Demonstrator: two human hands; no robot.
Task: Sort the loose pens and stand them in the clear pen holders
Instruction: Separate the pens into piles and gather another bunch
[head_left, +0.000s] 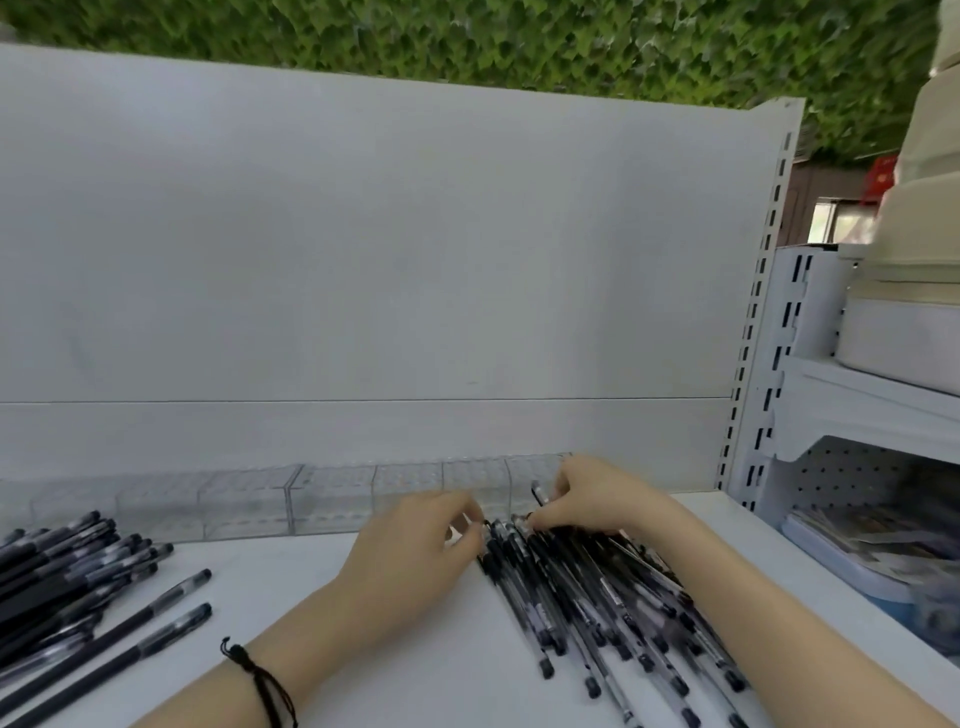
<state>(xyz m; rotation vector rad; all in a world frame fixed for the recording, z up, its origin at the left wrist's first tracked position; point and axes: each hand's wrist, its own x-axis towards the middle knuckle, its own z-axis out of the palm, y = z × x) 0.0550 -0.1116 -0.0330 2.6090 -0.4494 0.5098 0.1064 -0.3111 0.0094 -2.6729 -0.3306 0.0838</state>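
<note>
A big heap of black pens (597, 597) lies on the white shelf at the right. My right hand (592, 499) rests on the heap's far end with curled fingers pinching one pen (540, 493) that sticks up. My left hand (415, 551) sits at the heap's left edge, its fingertips curled on the pen ends. A second pile of black pens (67, 577) lies at the left. A row of clear pen holders (249, 504) stands along the back panel with no pens visible in them.
Two single pens (130, 634) lie apart from the left pile. The white back panel (363, 260) rises behind the holders. A slotted upright (753, 332) bounds the shelf at the right, beyond it another shelf unit with cream boxes (914, 270).
</note>
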